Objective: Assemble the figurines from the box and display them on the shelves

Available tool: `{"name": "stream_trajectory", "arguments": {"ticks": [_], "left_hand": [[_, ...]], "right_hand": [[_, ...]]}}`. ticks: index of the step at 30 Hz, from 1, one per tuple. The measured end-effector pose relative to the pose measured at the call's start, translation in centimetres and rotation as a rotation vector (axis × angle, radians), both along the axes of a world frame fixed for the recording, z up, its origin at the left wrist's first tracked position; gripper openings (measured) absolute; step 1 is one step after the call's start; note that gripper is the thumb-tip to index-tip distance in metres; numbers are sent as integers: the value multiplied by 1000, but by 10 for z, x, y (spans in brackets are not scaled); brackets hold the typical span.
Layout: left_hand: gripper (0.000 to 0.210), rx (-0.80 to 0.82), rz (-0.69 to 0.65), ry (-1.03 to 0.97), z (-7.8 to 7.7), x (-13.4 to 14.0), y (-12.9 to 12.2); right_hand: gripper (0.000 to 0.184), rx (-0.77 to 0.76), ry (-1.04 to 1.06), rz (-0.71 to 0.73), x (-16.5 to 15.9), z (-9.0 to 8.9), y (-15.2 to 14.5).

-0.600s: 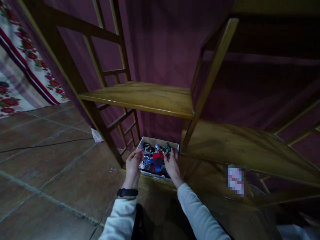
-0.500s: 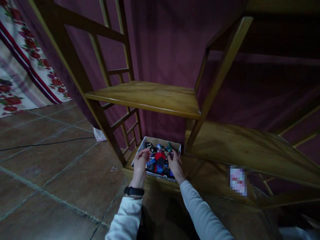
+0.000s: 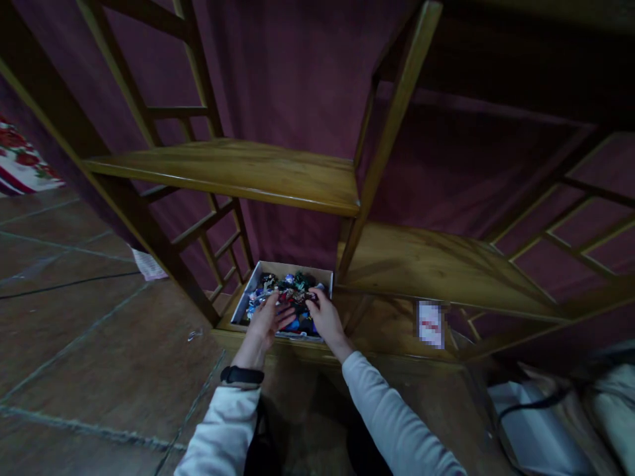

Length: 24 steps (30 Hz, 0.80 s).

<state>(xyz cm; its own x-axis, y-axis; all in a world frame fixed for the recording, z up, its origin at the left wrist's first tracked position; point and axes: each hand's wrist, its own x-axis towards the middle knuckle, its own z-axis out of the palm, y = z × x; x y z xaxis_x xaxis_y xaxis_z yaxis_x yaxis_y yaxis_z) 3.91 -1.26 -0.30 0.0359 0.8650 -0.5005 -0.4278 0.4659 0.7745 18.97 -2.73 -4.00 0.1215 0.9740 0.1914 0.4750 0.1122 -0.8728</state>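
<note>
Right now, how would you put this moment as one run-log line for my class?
left hand: open over box | right hand: over box, grip unclear | box: on bottom shelf, holding colourful trinkets

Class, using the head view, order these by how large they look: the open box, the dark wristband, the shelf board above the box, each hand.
1. Shelf board
2. Open box
3. Left hand and right hand: too alike to rank
4. Dark wristband
</note>
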Motion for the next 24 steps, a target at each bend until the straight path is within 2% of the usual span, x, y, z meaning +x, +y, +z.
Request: {"name": "stream_trajectory", "arguments": {"ticks": [4,6,9,15,19,24], "left_hand": [[22,-36,-115,-82,-2,7,-7],[13,-10,-102,-75,-4,9,-11],[11,39,-49,-65,-9,11,-14],[10,158,4,-18,-12,18,-24],[14,211,24,65,-9,24,-30],[18,224,-6,145,-12,24,-28]], "right_hand": [[32,89,-27,73,1,9,-18],[32,122,-11,88,0,11,-24],[31,116,79,93,-1,11,-31],[32,-119,402,11,0,2,-33],[40,-296,645,26,4,-4,-35],[47,-351,796,26,6,-5,-37]]}}
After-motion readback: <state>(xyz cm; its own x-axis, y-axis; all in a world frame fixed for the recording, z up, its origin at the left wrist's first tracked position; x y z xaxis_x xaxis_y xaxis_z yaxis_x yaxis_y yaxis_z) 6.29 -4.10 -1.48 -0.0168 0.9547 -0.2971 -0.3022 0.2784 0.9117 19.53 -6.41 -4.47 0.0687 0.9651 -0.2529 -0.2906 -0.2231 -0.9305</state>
